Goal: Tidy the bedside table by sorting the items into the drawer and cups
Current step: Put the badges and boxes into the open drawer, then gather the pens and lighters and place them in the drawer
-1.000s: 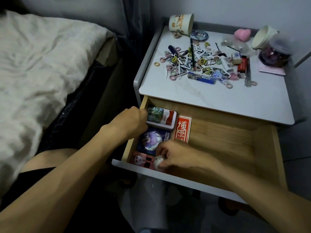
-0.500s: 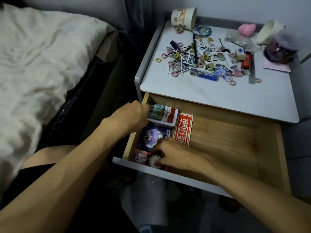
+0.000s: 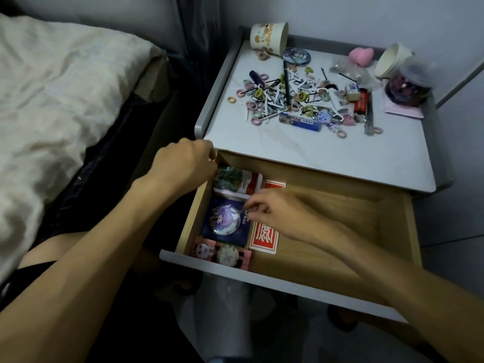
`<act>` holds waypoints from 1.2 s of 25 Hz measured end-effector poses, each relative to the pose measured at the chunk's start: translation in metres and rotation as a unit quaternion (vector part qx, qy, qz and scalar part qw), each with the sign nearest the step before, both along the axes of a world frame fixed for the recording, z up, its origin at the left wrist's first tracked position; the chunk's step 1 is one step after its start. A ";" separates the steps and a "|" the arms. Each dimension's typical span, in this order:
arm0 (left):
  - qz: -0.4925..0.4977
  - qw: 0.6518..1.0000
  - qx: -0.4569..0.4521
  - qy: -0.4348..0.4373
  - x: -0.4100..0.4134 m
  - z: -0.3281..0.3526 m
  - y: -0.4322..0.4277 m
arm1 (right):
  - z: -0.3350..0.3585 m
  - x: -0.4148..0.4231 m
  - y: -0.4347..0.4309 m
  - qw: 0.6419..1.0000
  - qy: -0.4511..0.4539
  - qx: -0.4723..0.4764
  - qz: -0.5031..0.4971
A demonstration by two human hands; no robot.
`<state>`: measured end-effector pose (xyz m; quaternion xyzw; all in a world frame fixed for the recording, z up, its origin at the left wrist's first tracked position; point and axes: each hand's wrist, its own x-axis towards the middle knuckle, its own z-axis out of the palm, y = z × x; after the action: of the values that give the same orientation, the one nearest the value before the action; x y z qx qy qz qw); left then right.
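The wooden drawer (image 3: 340,231) stands pulled open. Along its left side lie a red-and-green box (image 3: 241,179), a purple card with a round badge (image 3: 225,221), a red card (image 3: 263,238) and a pink card (image 3: 207,248) carrying a small round badge (image 3: 228,254). My left hand (image 3: 183,166) hovers at the drawer's back left corner with its fingers curled, nothing visible in it. My right hand (image 3: 272,209) hangs relaxed over the purple card, holding nothing. A patterned cup (image 3: 268,38) and a white cup (image 3: 390,60) lie on their sides on the tabletop (image 3: 327,155).
Hair ties, pins, a pencil (image 3: 286,85), a blue lighter (image 3: 301,121), a red lighter (image 3: 361,103) and a plastic jar (image 3: 408,85) litter the tabletop's back half. A bed (image 3: 60,100) lies close on the left. The drawer's right half shows bare wood.
My right hand let go of the small round badge on the pink card and rose over the purple card. My left hand lifted off the box toward the drawer's back corner.
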<state>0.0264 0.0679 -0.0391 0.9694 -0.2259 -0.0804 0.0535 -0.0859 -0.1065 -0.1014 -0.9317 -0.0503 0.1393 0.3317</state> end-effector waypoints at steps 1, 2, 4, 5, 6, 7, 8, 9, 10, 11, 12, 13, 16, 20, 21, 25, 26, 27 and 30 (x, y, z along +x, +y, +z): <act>0.013 0.998 -0.062 0.022 0.003 0.005 -0.002 | 0.011 0.003 -0.014 0.999 -0.007 0.007 -0.033; 0.023 0.991 -0.126 0.050 0.006 0.010 -0.006 | 0.022 0.005 -0.027 0.997 -0.020 0.015 -0.067; 0.025 0.970 -0.227 0.088 0.009 0.021 -0.022 | 0.043 0.013 -0.056 0.990 -0.056 0.025 -0.127; 0.022 0.959 -0.263 0.101 0.011 0.027 -0.033 | 0.052 0.019 -0.070 0.985 -0.075 0.025 -0.155; 0.020 0.950 -0.292 0.113 0.014 0.033 -0.045 | 0.059 0.026 -0.084 0.979 -0.089 0.027 -0.182; 0.019 0.941 -0.315 0.122 0.018 0.038 -0.057 | 0.065 0.034 -0.097 0.972 -0.099 0.031 -0.210; 0.017 0.934 -0.331 0.130 0.024 0.043 -0.070 | 0.070 0.043 -0.111 0.965 -0.110 0.031 -0.236; 0.018 0.930 -0.342 0.136 0.031 0.046 -0.084 | 0.073 0.051 -0.124 0.959 -0.119 0.028 -0.257; 0.020 0.927 -0.348 0.138 0.040 0.048 -0.099 | 0.076 0.059 -0.136 0.954 -0.127 0.023 -0.272; 0.022 0.928 -0.347 0.136 0.049 0.048 -0.113 | 0.078 0.066 -0.145 0.952 -0.132 0.017 -0.277; 0.024 0.932 -0.338 0.127 0.059 0.046 -0.126 | 0.079 0.073 -0.151 0.950 -0.138 0.008 -0.280; 0.020 0.942 -0.317 0.109 0.071 0.044 -0.143 | 0.080 0.081 -0.160 0.947 -0.143 -0.003 -0.288; -0.002 0.984 -0.178 0.013 0.096 0.030 -0.184 | 0.073 0.097 -0.178 0.933 -0.147 -0.043 -0.326; -0.044 0.994 -0.078 -0.064 0.111 0.009 -0.228 | 0.065 0.104 -0.208 0.895 -0.146 -0.240 -0.345; -0.047 0.994 -0.065 -0.081 0.114 0.005 -0.233 | 0.064 0.104 -0.214 0.893 -0.132 -0.256 -0.347; -0.039 0.992 -0.063 -0.100 0.121 -0.004 -0.239 | 0.053 0.105 -0.232 0.904 -0.086 -0.231 -0.350; -0.037 0.992 -0.072 -0.097 0.121 -0.005 -0.240 | 0.052 0.106 -0.235 0.906 -0.083 -0.217 -0.353; -0.035 0.992 -0.081 -0.089 0.121 -0.005 -0.240 | 0.051 0.107 -0.236 0.907 -0.082 -0.207 -0.358; -0.009 0.991 -0.132 -0.022 0.125 0.002 -0.238 | 0.051 0.109 -0.235 0.899 -0.069 -0.208 -0.378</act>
<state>0.1513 -0.1703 -0.0367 0.9531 -0.2448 -0.0290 0.1755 0.0226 -0.3413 -0.0500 -0.9358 0.3129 -0.0541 0.1533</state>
